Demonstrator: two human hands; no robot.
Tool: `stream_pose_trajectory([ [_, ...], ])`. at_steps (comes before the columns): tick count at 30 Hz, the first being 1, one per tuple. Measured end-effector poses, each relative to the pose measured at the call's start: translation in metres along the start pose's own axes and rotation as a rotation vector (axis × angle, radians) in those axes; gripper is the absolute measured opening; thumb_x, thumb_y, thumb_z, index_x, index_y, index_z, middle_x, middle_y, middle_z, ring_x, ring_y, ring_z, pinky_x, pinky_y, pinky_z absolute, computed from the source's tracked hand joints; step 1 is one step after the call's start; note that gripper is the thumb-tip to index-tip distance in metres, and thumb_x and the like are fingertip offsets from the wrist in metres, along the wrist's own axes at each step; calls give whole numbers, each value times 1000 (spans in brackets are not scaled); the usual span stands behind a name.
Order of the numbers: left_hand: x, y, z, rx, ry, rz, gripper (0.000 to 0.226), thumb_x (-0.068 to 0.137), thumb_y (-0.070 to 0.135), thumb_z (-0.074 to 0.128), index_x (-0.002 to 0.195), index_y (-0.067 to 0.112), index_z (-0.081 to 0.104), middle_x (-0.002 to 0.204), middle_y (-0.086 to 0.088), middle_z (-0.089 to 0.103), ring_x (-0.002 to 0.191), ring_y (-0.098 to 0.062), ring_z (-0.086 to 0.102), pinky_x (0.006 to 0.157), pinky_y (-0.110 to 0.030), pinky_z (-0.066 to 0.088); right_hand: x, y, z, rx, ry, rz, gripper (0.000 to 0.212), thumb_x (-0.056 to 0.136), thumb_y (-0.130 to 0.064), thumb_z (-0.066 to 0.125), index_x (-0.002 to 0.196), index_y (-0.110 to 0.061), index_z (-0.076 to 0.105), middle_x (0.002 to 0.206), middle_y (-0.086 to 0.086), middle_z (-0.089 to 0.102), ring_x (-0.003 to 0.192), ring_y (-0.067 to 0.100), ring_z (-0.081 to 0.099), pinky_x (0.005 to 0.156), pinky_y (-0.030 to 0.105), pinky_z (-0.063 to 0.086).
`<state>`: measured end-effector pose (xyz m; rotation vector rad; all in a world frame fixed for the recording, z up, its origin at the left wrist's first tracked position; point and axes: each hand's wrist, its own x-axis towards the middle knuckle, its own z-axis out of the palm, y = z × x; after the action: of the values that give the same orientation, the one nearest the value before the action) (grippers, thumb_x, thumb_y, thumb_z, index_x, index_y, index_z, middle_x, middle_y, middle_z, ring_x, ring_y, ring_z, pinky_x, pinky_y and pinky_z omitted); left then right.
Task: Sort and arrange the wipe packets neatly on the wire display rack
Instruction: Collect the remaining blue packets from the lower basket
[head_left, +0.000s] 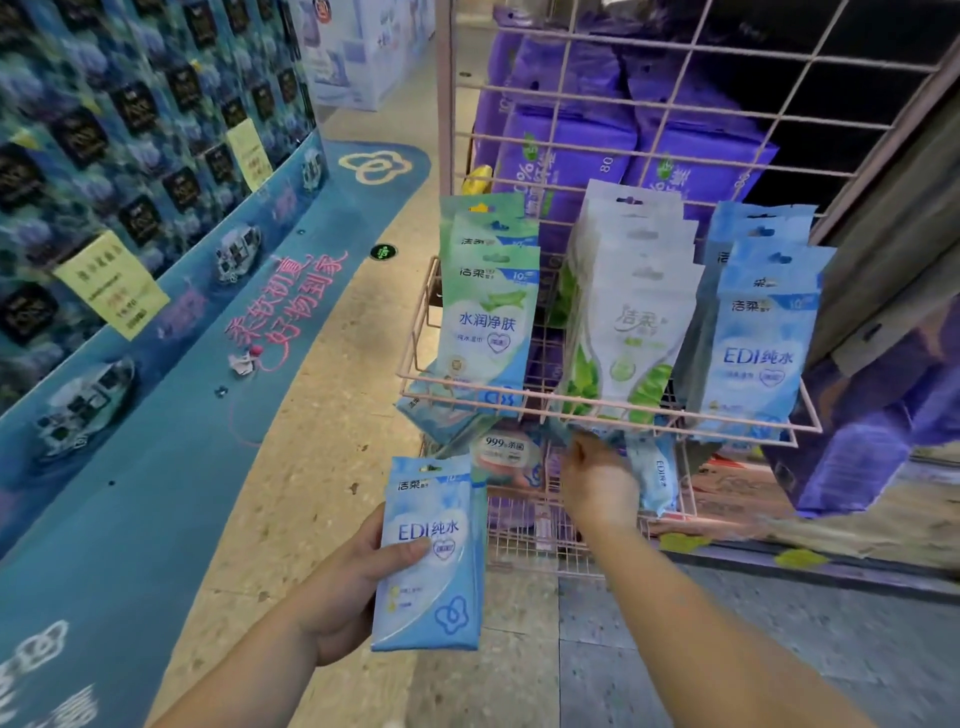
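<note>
My left hand (353, 587) grips a stack of blue "EDI" wipe packets (431, 556), held upright below the pink wire rack (597, 415). My right hand (597, 483) reaches under the rack's upper basket into the lower basket, fingers among loose packets; a blue EDI packet (657, 475) stands just right of it. I cannot tell whether it grips anything. In the upper basket stand three rows: green-blue packets (488, 317) on the left, white-green packets (628, 322) in the middle, blue EDI packets (758, 338) on the right.
Purple wipe packs (571, 150) are stacked behind the rack's grid. A pink-white "999" packet (506, 452) lies in the lower basket. A blue display wall with yellow price tags (111, 283) runs along the left, with tiled floor (343, 415) between.
</note>
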<state>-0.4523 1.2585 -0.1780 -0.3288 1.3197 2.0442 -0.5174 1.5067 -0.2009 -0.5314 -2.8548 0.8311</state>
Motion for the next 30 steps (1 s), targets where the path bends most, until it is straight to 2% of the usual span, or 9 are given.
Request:
stream_pose_trajectory([
  [4,7,-1,2,-19,-21,-6,55,69,9,67,122,22,56,112,-16,72,85,-33,72,67,-42,59,-12,6,-41,232,129,11,25,99,-13,45,102,3,65,92,20,66,81,32,59,66,29,33],
  [7,12,1,6,18,-32,-34,68,55,12,82,119,5,59,106,-19,73,82,-34,73,68,-42,59,-36,4,-52,416,190,68,20,99,-15,45,101,-8,64,86,3,63,79,22,54,64,31,37],
  [10,16,7,10,20,-91,-76,82,31,23,96,105,2,68,107,-24,71,81,-36,72,66,-43,59,-54,3,-55,614,208,216,20,100,-16,45,87,-20,59,77,-8,61,72,14,56,62,27,42],
  [14,22,7,19,5,-174,-138,71,30,20,96,96,2,75,105,-26,71,81,-39,72,65,-45,59,-66,-1,-51,627,-11,266,24,98,-19,48,81,-17,65,72,-1,63,67,15,55,62,30,43],
  [17,23,5,29,8,-201,-167,69,32,17,95,97,2,75,107,-26,70,83,-38,72,69,-45,60,-67,-12,-51,644,-119,272,23,97,-19,49,79,-19,64,64,-3,57,55,7,46,52,21,38],
  [21,20,6,31,-18,-174,-206,38,63,6,72,100,3,71,103,-25,72,78,-37,73,63,-43,60,-64,-22,-53,711,-211,300,15,96,-16,53,87,-21,63,83,0,66,74,10,56,67,22,45],
  [25,17,6,25,-15,-123,-251,46,66,5,74,111,1,68,107,-25,71,81,-37,73,69,-45,60,-66,-25,-51,732,-236,335,12,96,-17,54,93,-16,66,93,7,71,81,16,60,71,25,48],
  [28,15,5,18,-66,-139,-259,68,43,14,92,107,0,72,110,-26,70,84,-37,72,70,-46,60,-65,-24,-54,813,-298,367,14,95,-26,57,93,-18,69,97,16,73,83,25,64,75,38,52],
  [30,12,5,16,-124,-186,-244,77,34,16,95,106,0,72,111,-26,69,87,-37,72,71,-45,59,-66,-26,-64,921,-448,401,27,88,-42,64,104,-20,68,103,10,74,91,24,69,80,43,56],
])
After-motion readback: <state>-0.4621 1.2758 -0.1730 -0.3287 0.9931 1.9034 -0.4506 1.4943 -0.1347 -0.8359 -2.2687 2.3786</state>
